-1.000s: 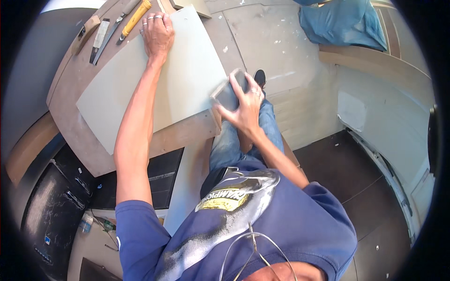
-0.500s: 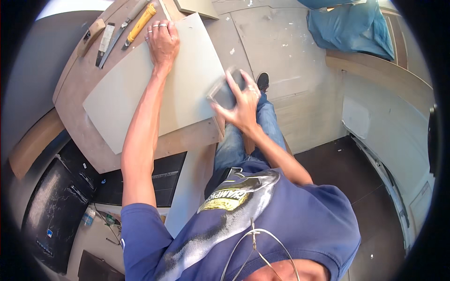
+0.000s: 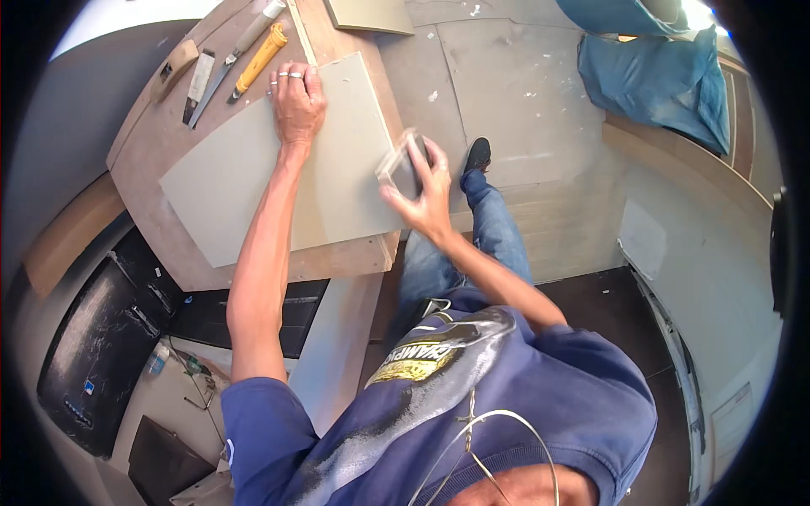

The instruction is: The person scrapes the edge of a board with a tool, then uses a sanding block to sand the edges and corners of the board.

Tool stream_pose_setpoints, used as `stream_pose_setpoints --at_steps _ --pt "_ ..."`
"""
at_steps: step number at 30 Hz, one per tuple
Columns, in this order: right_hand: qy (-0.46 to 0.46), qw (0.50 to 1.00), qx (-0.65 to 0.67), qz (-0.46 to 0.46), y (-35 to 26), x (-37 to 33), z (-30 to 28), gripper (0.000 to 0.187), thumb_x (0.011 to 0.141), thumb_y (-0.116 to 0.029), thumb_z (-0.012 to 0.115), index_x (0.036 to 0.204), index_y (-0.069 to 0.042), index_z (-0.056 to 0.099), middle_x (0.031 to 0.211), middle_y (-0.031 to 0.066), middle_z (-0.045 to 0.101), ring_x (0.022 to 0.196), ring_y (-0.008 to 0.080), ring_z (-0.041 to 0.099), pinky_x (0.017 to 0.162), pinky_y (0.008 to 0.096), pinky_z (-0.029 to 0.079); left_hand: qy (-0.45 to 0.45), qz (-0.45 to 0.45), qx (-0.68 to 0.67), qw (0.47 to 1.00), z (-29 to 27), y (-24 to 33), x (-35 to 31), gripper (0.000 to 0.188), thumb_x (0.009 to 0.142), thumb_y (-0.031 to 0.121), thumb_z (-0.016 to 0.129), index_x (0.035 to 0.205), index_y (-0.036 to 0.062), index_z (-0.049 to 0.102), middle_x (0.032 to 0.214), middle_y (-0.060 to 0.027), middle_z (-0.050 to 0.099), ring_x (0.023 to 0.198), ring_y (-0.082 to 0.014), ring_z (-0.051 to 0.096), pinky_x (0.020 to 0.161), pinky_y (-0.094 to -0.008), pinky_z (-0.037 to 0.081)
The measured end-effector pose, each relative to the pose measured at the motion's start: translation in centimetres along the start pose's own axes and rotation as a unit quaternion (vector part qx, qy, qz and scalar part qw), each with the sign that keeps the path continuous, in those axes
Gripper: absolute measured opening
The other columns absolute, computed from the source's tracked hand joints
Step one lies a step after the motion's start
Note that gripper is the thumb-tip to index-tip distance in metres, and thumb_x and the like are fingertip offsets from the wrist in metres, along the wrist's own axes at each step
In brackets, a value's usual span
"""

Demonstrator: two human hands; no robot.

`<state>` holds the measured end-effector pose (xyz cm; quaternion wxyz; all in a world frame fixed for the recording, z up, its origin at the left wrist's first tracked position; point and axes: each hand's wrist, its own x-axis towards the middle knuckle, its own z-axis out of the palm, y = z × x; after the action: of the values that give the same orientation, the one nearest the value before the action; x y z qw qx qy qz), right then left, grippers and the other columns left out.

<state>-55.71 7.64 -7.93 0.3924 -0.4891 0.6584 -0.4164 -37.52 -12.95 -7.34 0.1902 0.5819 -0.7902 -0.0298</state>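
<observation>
A pale, flat panel lies on a wooden workbench. My left hand presses on the far part of the panel, its fingers bent down around the far edge. At the panel's right edge, my right hand grips a grey sanding block between thumb and fingers. The block looks smeared by motion, and its working face is hidden. Just beyond my left hand are a yellow-handled tool, a handsaw and a flat blade with a whitish handle.
A wooden hand plane sits on the bench's far left. Another board is at the back. Blue cloth hangs at the far right above a curved wooden ledge. A black panel stands at the left. My legs are beside the bench.
My right hand and the sanding block have shifted slightly away from me along the panel's right edge. My left hand stays at the far edge. The whole view has shifted a little.
</observation>
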Motion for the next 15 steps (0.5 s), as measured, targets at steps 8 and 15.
stream_pose_setpoints --at_steps 8,15 --pt "0.035 0.992 0.120 -0.033 -1.7 16.0 2.8 0.099 0.072 -0.053 0.087 0.155 -0.015 0.049 0.148 0.0319 0.045 0.135 0.0440 0.048 0.112 0.0546 0.039 -0.024 0.006 0.005 1.000 0.5 0.3 0.5 0.015 0.102 0.014 0.055 0.099 0.0019 0.065 0.102 -0.0151 0.065 0.101 -0.0369 0.059 0.093 -0.0499 0.045" --pt "-0.006 0.993 0.100 0.065 -0.5 4.2 0.7 0.094 0.076 -0.048 0.086 0.154 -0.011 0.049 0.150 0.0287 0.045 0.138 0.0435 0.046 0.115 0.0526 0.037 0.001 0.026 -0.014 1.000 -0.2 0.2 0.9 0.015 0.102 0.012 0.054 0.100 0.0016 0.065 0.101 -0.0152 0.065 0.099 -0.0364 0.059 0.093 -0.0489 0.045"
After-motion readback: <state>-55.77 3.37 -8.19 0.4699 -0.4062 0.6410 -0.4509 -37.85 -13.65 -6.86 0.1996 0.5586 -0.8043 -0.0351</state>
